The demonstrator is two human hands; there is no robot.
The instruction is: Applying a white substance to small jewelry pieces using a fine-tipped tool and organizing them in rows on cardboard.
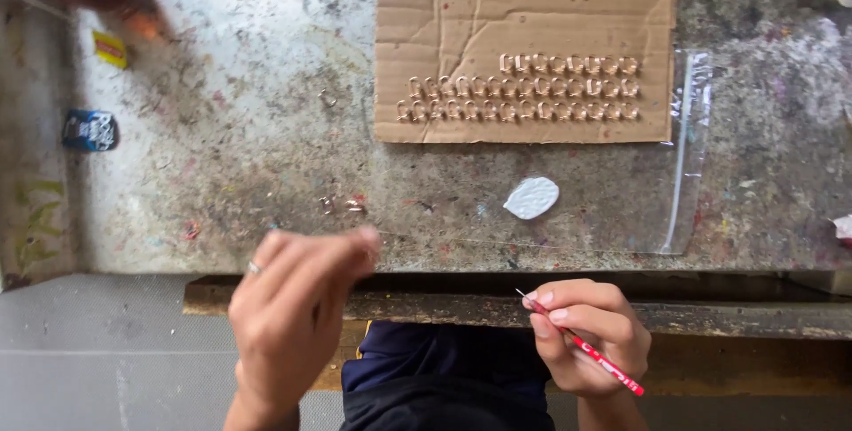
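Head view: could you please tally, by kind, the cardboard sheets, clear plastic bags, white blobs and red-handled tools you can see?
Cardboard sheet: 1
Clear plastic bag: 1
White blob: 1
Red-handled tool: 1, held in the right hand
Total: 4

My hands are bare, with no sleeves at the wrists. A thin silver ring (255, 268) sits on a finger of my left hand (288, 311), at nine o'clock from my right hand (587, 335). I wear dark navy clothing (444, 378) with a small yellow mark.
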